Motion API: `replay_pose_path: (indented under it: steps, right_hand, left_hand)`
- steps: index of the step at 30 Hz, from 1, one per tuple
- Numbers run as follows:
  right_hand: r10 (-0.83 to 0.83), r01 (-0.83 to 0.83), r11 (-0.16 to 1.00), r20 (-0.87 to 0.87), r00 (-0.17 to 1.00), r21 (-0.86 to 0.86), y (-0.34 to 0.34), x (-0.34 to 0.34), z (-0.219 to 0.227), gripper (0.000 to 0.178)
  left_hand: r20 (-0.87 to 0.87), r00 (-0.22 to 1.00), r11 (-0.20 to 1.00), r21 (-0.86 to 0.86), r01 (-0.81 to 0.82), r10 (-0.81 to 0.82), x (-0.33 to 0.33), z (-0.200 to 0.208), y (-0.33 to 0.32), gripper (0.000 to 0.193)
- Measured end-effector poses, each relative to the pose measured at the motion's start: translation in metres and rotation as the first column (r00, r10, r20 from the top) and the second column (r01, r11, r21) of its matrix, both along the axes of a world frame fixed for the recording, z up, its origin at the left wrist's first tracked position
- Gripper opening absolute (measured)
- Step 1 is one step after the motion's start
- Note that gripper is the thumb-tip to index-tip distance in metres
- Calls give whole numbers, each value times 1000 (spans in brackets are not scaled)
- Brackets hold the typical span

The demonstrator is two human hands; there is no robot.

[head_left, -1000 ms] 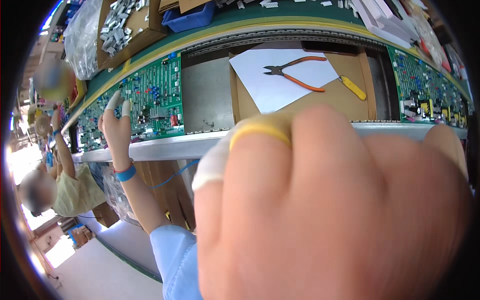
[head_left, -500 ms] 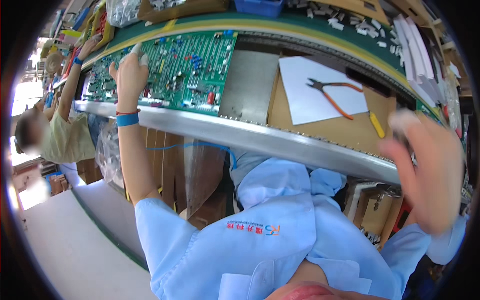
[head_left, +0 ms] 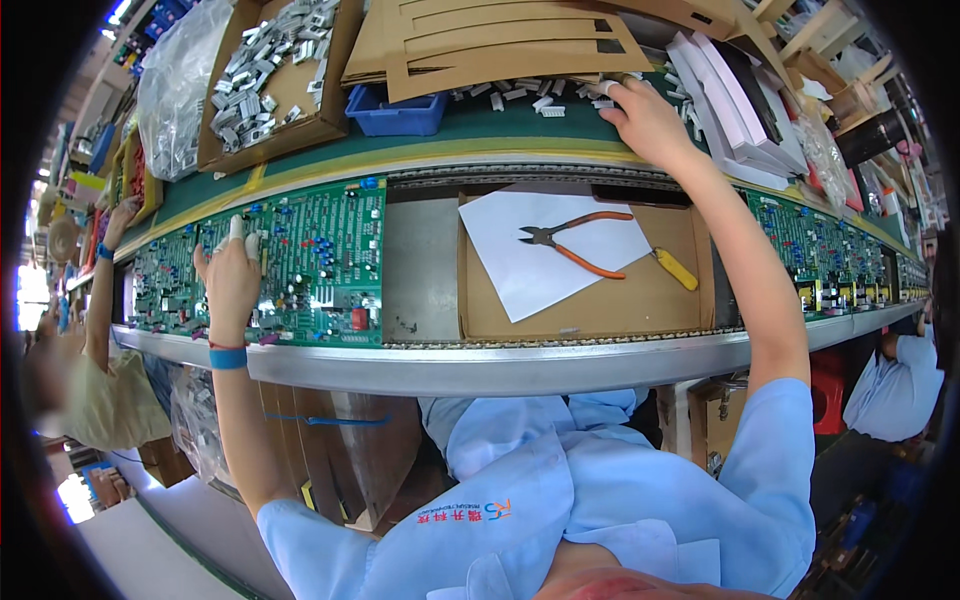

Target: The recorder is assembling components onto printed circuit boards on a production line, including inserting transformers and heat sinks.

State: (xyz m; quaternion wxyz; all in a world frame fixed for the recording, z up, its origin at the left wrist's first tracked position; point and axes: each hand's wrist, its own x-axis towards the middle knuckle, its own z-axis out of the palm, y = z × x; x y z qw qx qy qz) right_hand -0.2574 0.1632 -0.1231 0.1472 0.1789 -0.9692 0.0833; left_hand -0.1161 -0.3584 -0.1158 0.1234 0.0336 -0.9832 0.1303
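My left hand (head_left: 232, 282) rests on a green circuit board (head_left: 345, 235) at the left of the rail line, fingers spread, white covers on some fingertips. Small blue, red and black components stand on the board. Stretched out to the far side, my right hand (head_left: 645, 118) is over small silver-grey pieces (head_left: 545, 105) scattered on the green mat. Its thumb and forefinger are apart, and its fingertips are at the pieces; nothing shows gripped between them. Orange-handled cutting pliers (head_left: 575, 245) lie on a white sheet (head_left: 510, 270), beside a yellow-handled tool (head_left: 675, 268).
A cardboard tray (head_left: 640, 315) sits between the rails, under the sheet. Behind stand a blue bin (head_left: 395, 115), a box of silver-grey pieces (head_left: 335, 95) and flat cardboard (head_left: 430, 50). More circuit boards (head_left: 830, 250) line the right. Co-workers sit at both ends.
My right hand has swung from the near right, where it was blurred, up to the scattered pieces at the back. My left hand stays on the board; the view has shifted.
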Motion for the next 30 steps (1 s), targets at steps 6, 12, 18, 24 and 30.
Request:
replay_pose_path:
  steps: [6, 12, 18, 24, 30]
  right_hand:
    - [129, -140, 989, -169, 977, -53, 4, 5, -5, 14]
    - [107, -98, 994, -245, 964, 49, 30, 4, -6, 12]
    - [114, -94, 989, -195, 974, 110, 38, 3, -4, 11]
    - [156, -156, 987, -305, 939, 23, 58, -6, -18, 11]
    - [138, -165, 985, -349, 927, -50, 49, -2, -18, 11]
  left_hand:
    - [60, 995, 991, 105, 78, -85, 6, 16, 60, 37]
    - [-11, 935, 892, 296, 340, -353, 9, 28, 135, 44]
    - [57, 910, 902, 168, 397, -411, 13, 26, 187, 54]
    - [71, 930, 932, 35, 360, -361, 11, 27, 183, 54]
    - [-158, 803, 796, 119, 594, -575, -30, 58, 225, 28]
